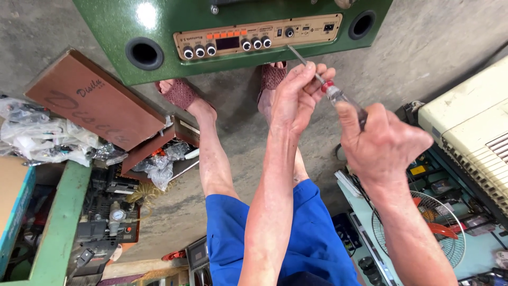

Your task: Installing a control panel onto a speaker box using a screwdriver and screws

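- Blue shorts [312,233] fill the bottom of the view, with two bare forearms reaching up and away from them.
- Right hand [382,142] is closed around the clear handle of a screwdriver [332,91], with a red band where the handle meets the metal shaft.
- Left hand [296,95] sits just beyond it, fingertips pinched around the shaft near the red band.
- Beyond the left fingers the thin shaft slants up to the left; its tip reaches the lower edge of the control panel [259,36].
- Two feet in reddish woven sandals [180,94] stand on the concrete floor [444,42], just under the speaker.
- Farthest off stands a green speaker box [159,21] with a round port at each side; the tan panel between them carries a row of knobs and a small dark display.
- Off to the left lies a brown box lid [95,106] beside crumpled plastic bags; to the right are a cream casing [471,127] and a fan grille [423,228].
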